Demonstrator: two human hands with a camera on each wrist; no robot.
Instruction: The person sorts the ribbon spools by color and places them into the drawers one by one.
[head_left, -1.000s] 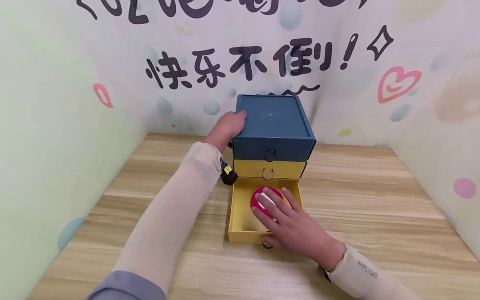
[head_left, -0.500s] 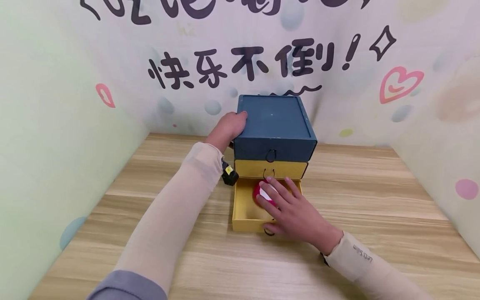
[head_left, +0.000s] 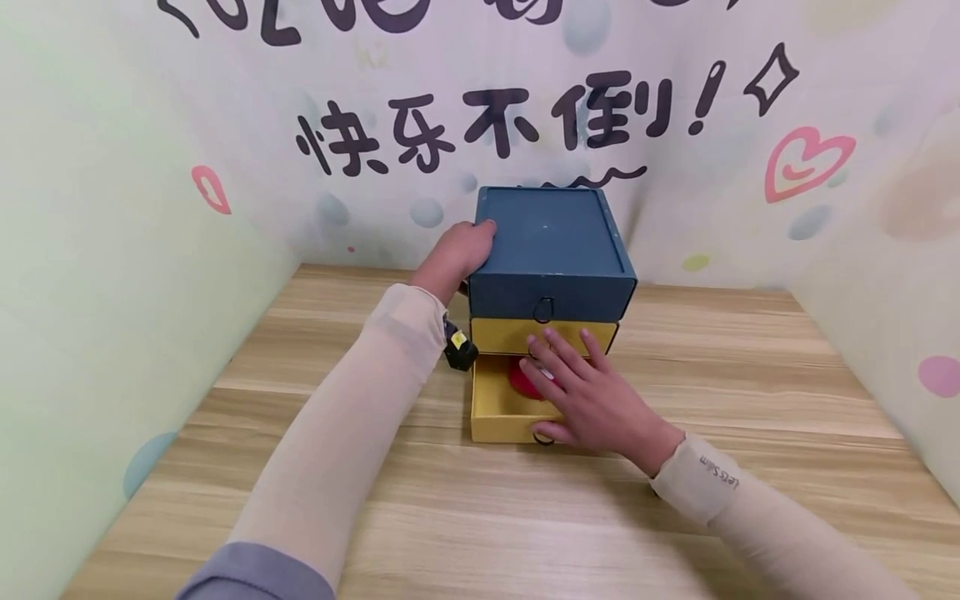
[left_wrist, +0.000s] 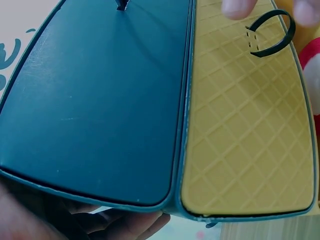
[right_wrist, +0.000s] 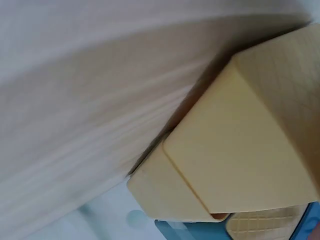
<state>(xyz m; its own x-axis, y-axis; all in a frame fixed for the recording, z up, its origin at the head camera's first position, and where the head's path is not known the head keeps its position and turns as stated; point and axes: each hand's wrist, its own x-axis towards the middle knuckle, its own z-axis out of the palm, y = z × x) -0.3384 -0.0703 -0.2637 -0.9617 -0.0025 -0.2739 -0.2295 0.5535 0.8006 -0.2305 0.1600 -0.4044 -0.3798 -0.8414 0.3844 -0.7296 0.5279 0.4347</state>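
Observation:
A small drawer cabinet (head_left: pixel 551 233) stands on the table, with a blue top drawer and yellow ones below. My left hand (head_left: pixel 461 250) holds its left side, thumb over the top edge; in the left wrist view the fingers (left_wrist: pixel 125 225) lie along that side. The bottom yellow drawer (head_left: pixel 502 429) is partly pulled out. Inside it is a round red-and-white thing (head_left: pixel 527 382), mostly hidden by my right hand (head_left: pixel 588 400). That hand's fingers extend over the drawer towards the middle drawer (head_left: pixel 498 335), and its thumb is at the front panel beside the ring pull (head_left: pixel 543 439).
The cabinet's back is near a printed wall (head_left: pixel 375 217) with large black writing. Side walls bound the wooden table (head_left: pixel 360 500) at left and right. A black ring pull (head_left: pixel 543 309) hangs from the top drawer. A black wrist device (head_left: pixel 459 347) sits beside the cabinet's left edge.
The bottom drawer has slid inward, away from me, with the round red-and-white thing in it. My right hand has moved forward with it. My left hand stays at the cabinet's side.

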